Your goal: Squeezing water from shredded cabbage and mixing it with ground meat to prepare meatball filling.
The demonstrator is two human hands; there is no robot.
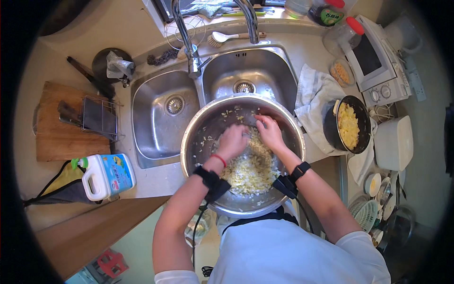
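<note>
A large stainless steel bowl (189, 142) rests over the front edge of the sink, close to my body. Finely chopped pale cabbage (250, 177) lies in its bottom, with bits stuck to the inner wall. My left hand (234, 140) is inside the bowl above the cabbage, blurred, with its fingers curled; whether it holds any is unclear. To its right, my right hand (269, 130) is near the far inner wall, fingers bent and slightly apart, with nothing visible in them.
Behind the bowl are two sink basins (163, 138) and a chrome faucet (193, 60). A black pot (363, 124) of yellow food stands on a cloth (315, 96) at right. At left are a detergent jug (118, 174), a knife rack (101, 117) and a wooden board (49, 138).
</note>
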